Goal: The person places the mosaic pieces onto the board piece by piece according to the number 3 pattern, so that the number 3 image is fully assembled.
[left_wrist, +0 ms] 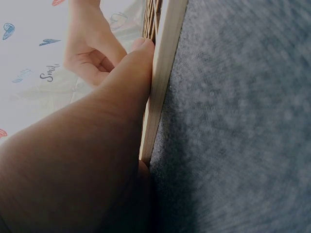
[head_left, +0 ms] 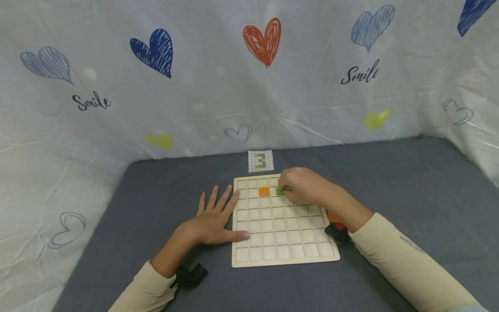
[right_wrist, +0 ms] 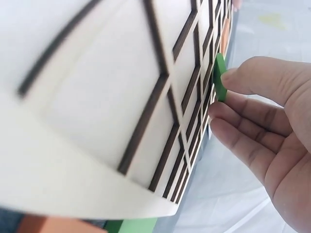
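Note:
A light wooden grid board (head_left: 269,239) lies on the grey cloth in the head view. My right hand (head_left: 306,187) is over its upper rows and pinches a green square tile (right_wrist: 220,80) between thumb and fingers. That tile is at the grid surface; whether it sits in a cell I cannot tell. To its left, an orange square tile (head_left: 264,191) occupies a cell in the second row. My left hand (head_left: 214,222) rests at the board's left edge with fingers spread, its thumb (left_wrist: 138,58) lying on the rim.
Behind the board lies a small printed card (head_left: 260,161) with a coloured grid pattern. Beside the board's right edge, partly under the right forearm, are loose orange (head_left: 334,217) and red pieces (head_left: 339,226). A white curtain with printed hearts (head_left: 238,99) hangs behind the table.

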### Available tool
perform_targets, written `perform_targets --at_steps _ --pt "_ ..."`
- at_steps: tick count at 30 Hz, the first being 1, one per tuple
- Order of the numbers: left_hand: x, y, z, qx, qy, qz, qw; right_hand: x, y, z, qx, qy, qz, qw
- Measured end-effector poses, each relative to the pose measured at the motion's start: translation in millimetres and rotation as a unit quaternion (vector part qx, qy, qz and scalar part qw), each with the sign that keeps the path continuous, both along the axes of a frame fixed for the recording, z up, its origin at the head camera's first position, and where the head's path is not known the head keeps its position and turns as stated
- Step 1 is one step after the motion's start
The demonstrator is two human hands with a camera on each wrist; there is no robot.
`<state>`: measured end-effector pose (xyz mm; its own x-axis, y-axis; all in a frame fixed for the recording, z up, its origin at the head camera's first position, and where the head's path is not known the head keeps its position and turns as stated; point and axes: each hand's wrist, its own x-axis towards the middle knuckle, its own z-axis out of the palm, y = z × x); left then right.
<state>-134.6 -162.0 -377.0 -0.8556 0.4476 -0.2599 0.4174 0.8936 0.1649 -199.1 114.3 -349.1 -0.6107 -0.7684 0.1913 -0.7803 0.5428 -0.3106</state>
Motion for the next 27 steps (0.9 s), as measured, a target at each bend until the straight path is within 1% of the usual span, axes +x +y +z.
perform_targets --at_steps 9,12,19,23,27 --pt "-1.6 0.0 -0.9 -0.004 0.004 -0.004 1.0000 -1.2 -10.1 2.0 0.015 0.036 0.028 0.999" --pt "-1.8 -0.4 -0.8 -0.005 0.003 -0.005 1.0000 -1.5 -13.5 1.3 0.019 0.040 0.025 0.999" --pt "-1.2 0.9 -1.1 -0.003 0.001 -0.006 1.0000 -0.1 -17.7 -1.3 0.032 0.019 -0.003 0.999" --pt "-2.5 -0.2 -2.2 -0.003 0.005 -0.006 1.0000 0.2 -17.6 1.5 0.029 0.004 0.011 1.000" --pt "-2.3 -1.4 -2.9 -0.002 0.000 -0.002 1.0000 0.4 -16.5 4.9 0.028 -0.024 0.024 0.999"
